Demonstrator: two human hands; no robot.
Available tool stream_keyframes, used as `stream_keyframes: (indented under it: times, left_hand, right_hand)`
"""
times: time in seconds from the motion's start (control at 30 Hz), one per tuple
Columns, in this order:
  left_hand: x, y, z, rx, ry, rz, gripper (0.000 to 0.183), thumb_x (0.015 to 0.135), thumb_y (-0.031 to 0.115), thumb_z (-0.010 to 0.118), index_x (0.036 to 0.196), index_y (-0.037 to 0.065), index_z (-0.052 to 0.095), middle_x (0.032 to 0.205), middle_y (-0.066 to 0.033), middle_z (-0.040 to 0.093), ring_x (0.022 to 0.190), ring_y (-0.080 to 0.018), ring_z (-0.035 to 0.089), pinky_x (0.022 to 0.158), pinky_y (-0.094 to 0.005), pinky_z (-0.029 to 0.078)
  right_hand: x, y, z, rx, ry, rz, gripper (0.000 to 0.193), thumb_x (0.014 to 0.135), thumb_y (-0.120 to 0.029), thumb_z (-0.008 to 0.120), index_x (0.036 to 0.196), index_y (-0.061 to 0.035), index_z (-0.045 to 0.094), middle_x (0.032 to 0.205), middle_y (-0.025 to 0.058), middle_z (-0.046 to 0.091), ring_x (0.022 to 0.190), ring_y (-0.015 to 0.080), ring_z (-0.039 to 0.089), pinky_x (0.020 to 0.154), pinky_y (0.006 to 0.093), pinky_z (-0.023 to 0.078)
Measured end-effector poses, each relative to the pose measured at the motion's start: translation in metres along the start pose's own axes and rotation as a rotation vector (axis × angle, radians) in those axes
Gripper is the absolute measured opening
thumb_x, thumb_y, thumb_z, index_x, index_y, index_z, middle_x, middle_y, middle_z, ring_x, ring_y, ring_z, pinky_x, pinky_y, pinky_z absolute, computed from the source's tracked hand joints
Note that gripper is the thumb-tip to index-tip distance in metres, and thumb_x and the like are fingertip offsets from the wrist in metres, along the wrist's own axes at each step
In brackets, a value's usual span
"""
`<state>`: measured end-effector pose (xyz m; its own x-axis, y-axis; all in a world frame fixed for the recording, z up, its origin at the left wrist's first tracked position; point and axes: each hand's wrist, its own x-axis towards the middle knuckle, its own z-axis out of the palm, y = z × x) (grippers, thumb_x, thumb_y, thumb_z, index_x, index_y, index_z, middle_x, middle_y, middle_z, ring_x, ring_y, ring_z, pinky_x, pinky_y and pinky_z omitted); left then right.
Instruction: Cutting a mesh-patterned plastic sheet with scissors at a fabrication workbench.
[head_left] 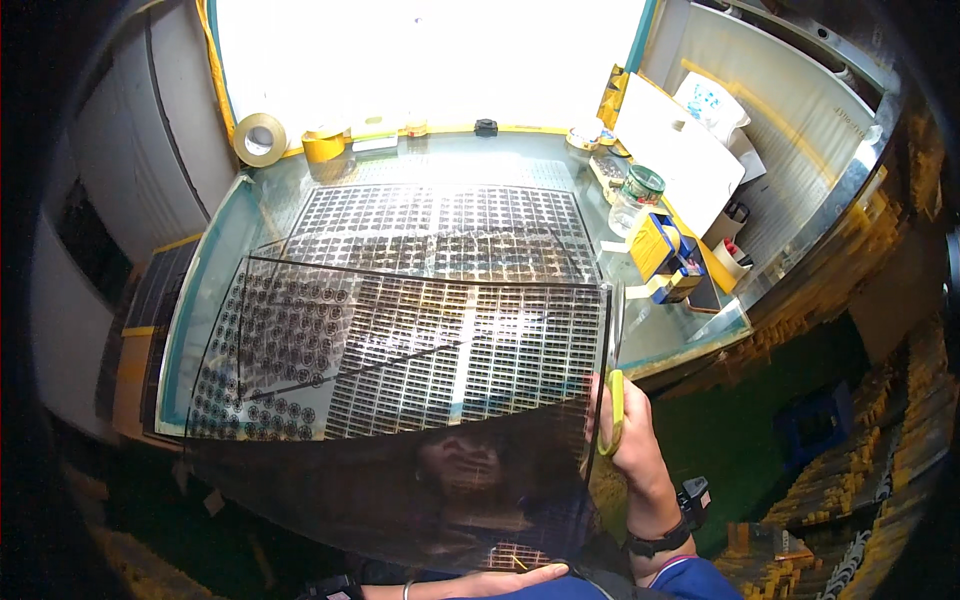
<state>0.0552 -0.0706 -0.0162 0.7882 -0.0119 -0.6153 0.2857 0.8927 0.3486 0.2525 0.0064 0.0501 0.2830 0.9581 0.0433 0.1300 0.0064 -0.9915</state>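
A large, thin, see-through film sheet (410, 350) printed with dark rows of small rectangles and round figures is tilted up in front of me. Its lower part looks dark and glossy, with a reflection in it. At the sheet's right edge, my right hand (632, 432) is closed around scissors (613, 415) with a yellow-green handle, the blades pointing away from me. Some of its fingers show through the film. My left hand (495, 582) is closed at the sheet's near edge, its lower fingers hidden. Another printed film sheet (440, 210) lies flat behind on the glass-topped table.
Along the far edge of the table (215, 300) stand tape rolls (260, 139) and a yellow roll (323, 147). To the right are a clear jar (634, 200) with a green lid, a blue-and-yellow tape dispenser (668, 258) and a pen cup (730, 262). A bright lit panel (430, 60) rises behind.
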Motion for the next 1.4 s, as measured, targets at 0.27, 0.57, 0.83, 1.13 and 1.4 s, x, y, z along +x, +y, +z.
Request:
stream_keyframes:
  times: [0.27, 0.57, 0.83, 1.13, 1.4]
  left_hand:
    - [-0.017, -0.005, -0.004, 0.114, 0.228, 0.328, 0.014, 0.075, 0.017, 0.065, 0.073, 0.003, 0.065, 0.069, -0.0035, 0.063, 0.058, -0.0106, 0.056, 0.053, -0.0234, 0.046]
    - [-0.117, -0.036, -0.105, -0.172, 1.119, 1.532, 0.021, 0.085, 0.024, 0.046, 0.074, 0.006, 0.049, 0.065, 0.0004, 0.046, 0.051, -0.0056, 0.039, 0.045, -0.0197, 0.032]
    - [-0.041, 0.044, -0.057, -0.147, 0.691, 1.271, 0.023, 0.082, 0.028, 0.051, 0.088, 0.006, 0.055, 0.069, -0.0038, 0.056, 0.053, -0.0093, 0.048, 0.047, -0.0209, 0.037]
    - [-0.015, 0.091, -0.025, -0.184, 0.560, 1.065, 0.017, 0.079, 0.019, 0.061, 0.077, 0.003, 0.062, 0.062, 0.0002, 0.056, 0.052, -0.0060, 0.047, 0.050, -0.0185, 0.036]
    - [-0.022, 0.082, -0.011, -0.114, 0.556, 0.982, 0.015, 0.081, 0.016, 0.060, 0.085, 0.002, 0.063, 0.065, -0.0006, 0.057, 0.052, -0.0053, 0.049, 0.044, -0.0179, 0.037]
  right_hand:
    - [0.000, -0.013, 0.008, 0.099, 0.022, 0.066, 0.025, 0.087, -0.027, 0.050, 0.074, -0.0052, 0.050, 0.051, -0.0024, 0.044, 0.040, 0.0051, 0.044, 0.036, 0.0193, 0.035]
    - [-0.059, 0.023, 0.064, 0.449, -0.197, 0.397, 0.025, 0.086, -0.028, 0.053, 0.073, -0.0080, 0.045, 0.055, -0.0014, 0.045, 0.043, 0.0060, 0.045, 0.039, 0.0200, 0.037]
    - [-0.093, 0.038, 0.090, 0.537, -0.372, 0.519, 0.024, 0.088, -0.026, 0.049, 0.076, -0.0058, 0.045, 0.058, 0.0004, 0.045, 0.047, 0.0074, 0.045, 0.043, 0.0205, 0.037]
    - [-0.101, 0.038, 0.088, 0.627, -0.348, 0.498, 0.024, 0.089, -0.025, 0.044, 0.082, -0.0023, 0.044, 0.066, 0.0052, 0.045, 0.056, 0.0123, 0.046, 0.050, 0.0251, 0.041]
    - [-0.094, 0.044, 0.094, 0.400, -0.276, 0.261, 0.039, 0.092, -0.032, 0.032, 0.110, 0.0014, 0.040, 0.097, 0.0082, 0.047, 0.090, 0.0164, 0.045, 0.080, 0.0286, 0.036]
